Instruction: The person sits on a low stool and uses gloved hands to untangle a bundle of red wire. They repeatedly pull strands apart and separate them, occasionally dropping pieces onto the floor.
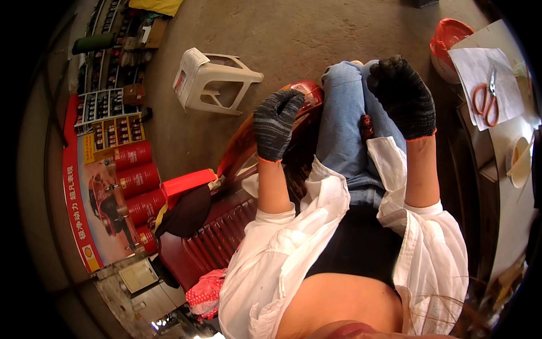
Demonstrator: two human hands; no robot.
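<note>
Both my hands wear dark grey striped knit gloves with orange cuffs. My left hand [278, 123] is raised in front of the polished red-brown wooden armrest [310, 94], its fingers curled towards the thumb. Above my right thigh, my right hand [403, 97] is raised with bent fingers. Neither hand shows a held thing, but the insides of both are hidden. Between the legs of my blue jeans [343, 114] rests a small dark red object [366, 126], too unclear to name. I sit on a dark red slatted wooden bench [220, 229].
Right of me, scissors [489, 97] with orange-red handles lie on white paper [508, 84] on a table [508, 220]. A bowl [520, 163] and a bucket with a red bag [451, 38] are nearby. Ahead left stands a plastic stool [216, 82]; bottle shelves [101, 106] line the left.
</note>
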